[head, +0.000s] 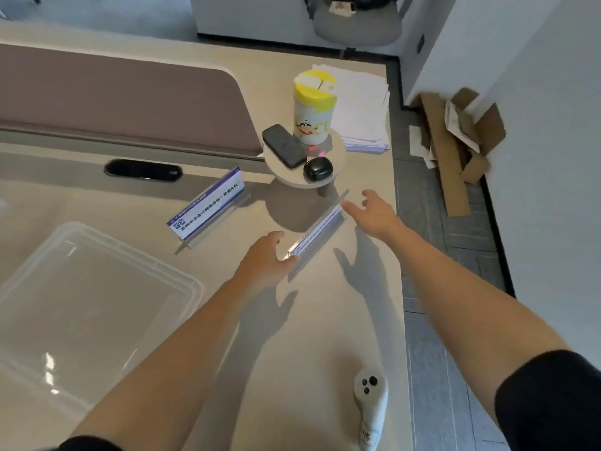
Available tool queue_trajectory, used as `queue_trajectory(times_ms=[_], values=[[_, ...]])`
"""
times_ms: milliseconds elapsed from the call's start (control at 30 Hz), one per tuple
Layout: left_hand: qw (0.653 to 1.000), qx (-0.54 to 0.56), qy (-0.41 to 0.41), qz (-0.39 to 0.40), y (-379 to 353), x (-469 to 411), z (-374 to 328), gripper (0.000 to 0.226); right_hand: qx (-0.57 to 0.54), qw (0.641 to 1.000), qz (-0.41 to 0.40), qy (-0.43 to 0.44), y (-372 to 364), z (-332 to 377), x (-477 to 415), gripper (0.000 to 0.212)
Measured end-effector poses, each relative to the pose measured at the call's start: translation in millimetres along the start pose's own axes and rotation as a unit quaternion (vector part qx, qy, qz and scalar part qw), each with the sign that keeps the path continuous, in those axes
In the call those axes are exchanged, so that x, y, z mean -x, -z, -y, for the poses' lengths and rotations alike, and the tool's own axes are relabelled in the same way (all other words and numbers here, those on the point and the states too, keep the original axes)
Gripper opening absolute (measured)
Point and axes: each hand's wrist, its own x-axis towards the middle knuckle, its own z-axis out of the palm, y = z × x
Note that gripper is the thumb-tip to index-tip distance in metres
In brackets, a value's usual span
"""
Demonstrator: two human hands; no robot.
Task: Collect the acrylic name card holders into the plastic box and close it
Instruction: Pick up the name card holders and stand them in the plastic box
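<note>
2 hands bracket the nearer acrylic name card holder (317,234) end to end: left hand (265,262) touching its near end, right hand (377,213) spread at the far end, neither yet gripping. Gripping both ends likely keeps the long holder level for the clear plastic box (182,278) at left; 1 more holder (208,208) stands between.

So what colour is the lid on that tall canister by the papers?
Yellow; the canister lid shows best in the head view.

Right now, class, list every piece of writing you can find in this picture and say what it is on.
"CU": large letters on the yellow-lidded canister, beside a cartoon figure; any further letters are hidden.
Left name card holder: a logo and a row of Chinese characters, too blurred to quote reliably.
Name card holder between the hands: seen edge-on, text unreadable.
White handheld device: small mark near its lower end, too blurred to read.
</note>
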Motion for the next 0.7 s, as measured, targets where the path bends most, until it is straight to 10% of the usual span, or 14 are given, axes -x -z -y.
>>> queue_trajectory(times_ms=[300, 700], values=[[0.996, -0.068, -0.058, -0.005, -42, -41, 4, 0.040, -0.210, 0.971, 0.113, -0.035, -40, -20, -59, 0.073], [0.995, -0.031, -0.085, 0.028, -21, 4, 0, 0.038, -0.295, 0.954, 0.049, -0.032, -41, -1, -2, 0.075]])
